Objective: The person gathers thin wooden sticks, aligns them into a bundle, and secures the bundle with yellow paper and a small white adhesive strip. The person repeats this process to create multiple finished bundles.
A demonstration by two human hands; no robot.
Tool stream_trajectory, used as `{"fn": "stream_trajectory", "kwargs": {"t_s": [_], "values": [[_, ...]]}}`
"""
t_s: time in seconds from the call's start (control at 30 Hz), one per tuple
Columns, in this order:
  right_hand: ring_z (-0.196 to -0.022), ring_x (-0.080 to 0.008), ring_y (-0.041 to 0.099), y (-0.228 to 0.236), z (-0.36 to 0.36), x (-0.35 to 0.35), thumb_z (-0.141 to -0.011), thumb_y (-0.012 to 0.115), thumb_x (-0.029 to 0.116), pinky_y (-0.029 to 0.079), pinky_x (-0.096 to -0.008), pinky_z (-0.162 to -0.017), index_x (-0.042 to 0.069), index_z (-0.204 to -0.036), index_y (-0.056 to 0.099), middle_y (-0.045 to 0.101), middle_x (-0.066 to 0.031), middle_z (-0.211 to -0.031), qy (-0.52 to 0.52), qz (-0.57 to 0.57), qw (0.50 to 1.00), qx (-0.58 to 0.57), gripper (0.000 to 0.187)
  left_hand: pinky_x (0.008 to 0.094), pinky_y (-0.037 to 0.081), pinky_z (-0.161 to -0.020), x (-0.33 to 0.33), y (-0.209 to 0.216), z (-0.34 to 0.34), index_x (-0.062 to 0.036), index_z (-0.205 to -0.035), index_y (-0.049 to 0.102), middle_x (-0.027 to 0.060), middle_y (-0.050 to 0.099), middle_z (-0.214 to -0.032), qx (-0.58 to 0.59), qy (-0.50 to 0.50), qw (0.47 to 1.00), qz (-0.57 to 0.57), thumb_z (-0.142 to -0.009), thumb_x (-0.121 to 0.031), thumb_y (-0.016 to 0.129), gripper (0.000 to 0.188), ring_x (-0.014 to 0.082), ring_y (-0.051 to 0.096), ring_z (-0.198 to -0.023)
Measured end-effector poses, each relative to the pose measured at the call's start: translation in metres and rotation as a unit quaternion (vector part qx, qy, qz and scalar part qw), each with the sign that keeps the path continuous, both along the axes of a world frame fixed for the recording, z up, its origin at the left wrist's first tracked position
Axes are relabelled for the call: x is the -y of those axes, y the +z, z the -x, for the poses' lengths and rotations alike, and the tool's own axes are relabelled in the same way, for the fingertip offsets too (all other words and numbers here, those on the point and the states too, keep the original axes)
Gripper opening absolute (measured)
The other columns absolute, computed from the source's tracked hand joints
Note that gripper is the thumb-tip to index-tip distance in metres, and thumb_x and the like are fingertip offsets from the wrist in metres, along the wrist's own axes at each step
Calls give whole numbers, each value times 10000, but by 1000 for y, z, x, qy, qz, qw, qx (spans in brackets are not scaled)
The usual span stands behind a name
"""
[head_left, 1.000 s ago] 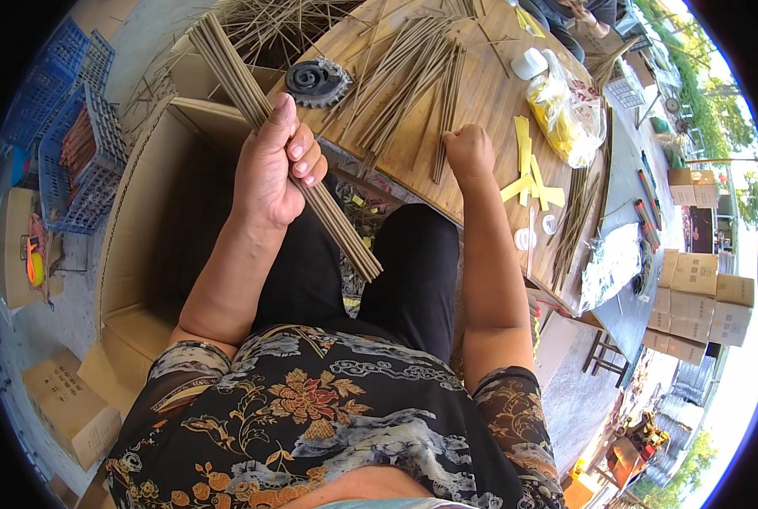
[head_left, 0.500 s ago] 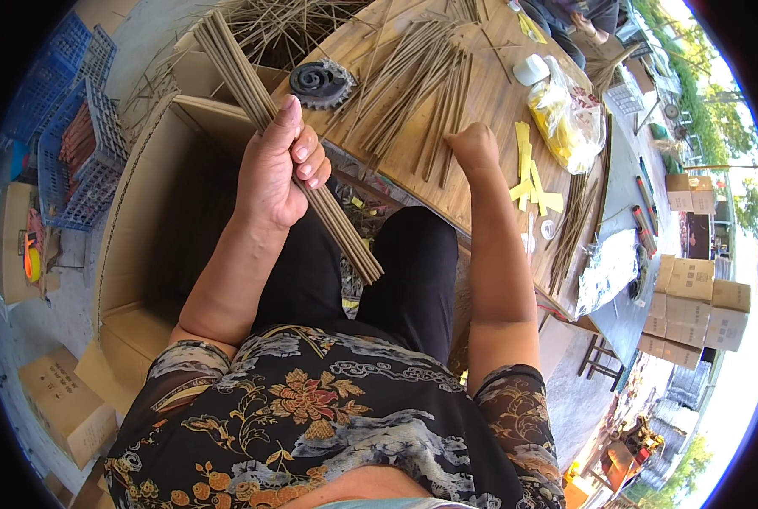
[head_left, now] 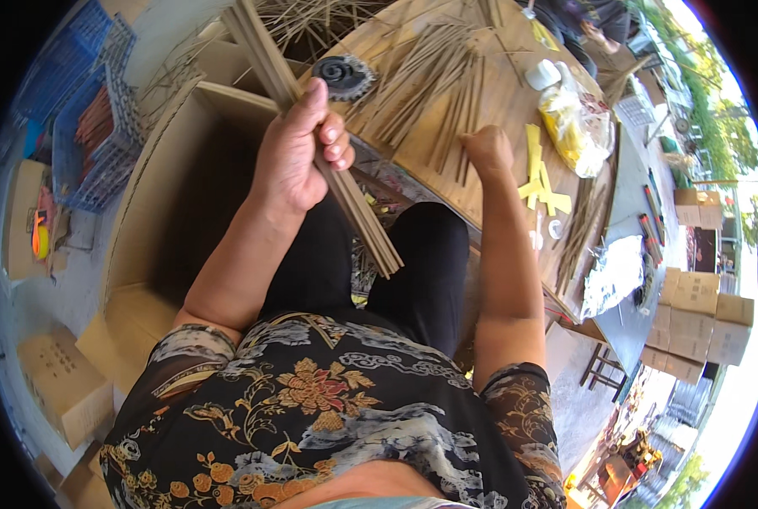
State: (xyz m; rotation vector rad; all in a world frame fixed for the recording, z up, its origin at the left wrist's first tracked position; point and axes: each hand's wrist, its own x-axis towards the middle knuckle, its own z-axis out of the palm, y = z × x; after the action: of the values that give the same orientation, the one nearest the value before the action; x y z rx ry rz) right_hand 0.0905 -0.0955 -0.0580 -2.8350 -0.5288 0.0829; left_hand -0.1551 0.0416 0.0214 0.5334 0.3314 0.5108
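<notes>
Left hand [head_left: 298, 148] grips a gathered bundle of thin tan bamboo strips [head_left: 328, 161]; right hand [head_left: 486, 148], fisted, reaches the many loose strips [head_left: 430, 81] left on the round wooden surface [head_left: 506, 93].

left hand [head_left: 298, 148]: raised, fingers curled closed | right hand [head_left: 486, 151]: fisted, arm extended forward
</notes>
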Motion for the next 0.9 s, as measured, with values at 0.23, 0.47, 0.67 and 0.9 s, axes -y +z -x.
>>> {"fn": "stream_trajectory", "kwargs": {"t_s": [0.23,0.47,0.67,0.9], "values": [[-779,-320,606,-6,-8,9,-657,610,299,469,-370,-703,-3,-717,646,621,-207,-769,18,-29,999,-9,311,210,332,-395,0,-7,-4,-143,-637,416,-21,413,-527,2,-15,1000,-5,-847,-382,537,341,73,388,-420],[-585,-188,612,38,25,30,-726,581,203,469,-292,-555,-44,-714,619,601,-155,-594,13,-295,951,-88,251,244,386,-484,1,-4,-3,-144,-629,426,29,487,-603,-30,-6,1000,7,-820,-408,568,355,115,459,-523],[-559,-113,525,95,168,41,-766,596,40,437,-241,-520,11,-922,593,571,-51,-681,121,-453,876,-118,159,368,529,-665,8,-1,2,-126,-641,459,75,575,-672,-32,-16,999,-12,-818,-392,571,338,187,593,-645],[-623,-251,564,100,215,53,-732,616,21,467,-309,-565,22,-937,594,571,-116,-757,318,-381,868,34,207,399,536,-682,20,7,9,-117,-630,467,92,588,-688,-3,-33,999,7,-820,-395,564,350,204,607,-662]]}}
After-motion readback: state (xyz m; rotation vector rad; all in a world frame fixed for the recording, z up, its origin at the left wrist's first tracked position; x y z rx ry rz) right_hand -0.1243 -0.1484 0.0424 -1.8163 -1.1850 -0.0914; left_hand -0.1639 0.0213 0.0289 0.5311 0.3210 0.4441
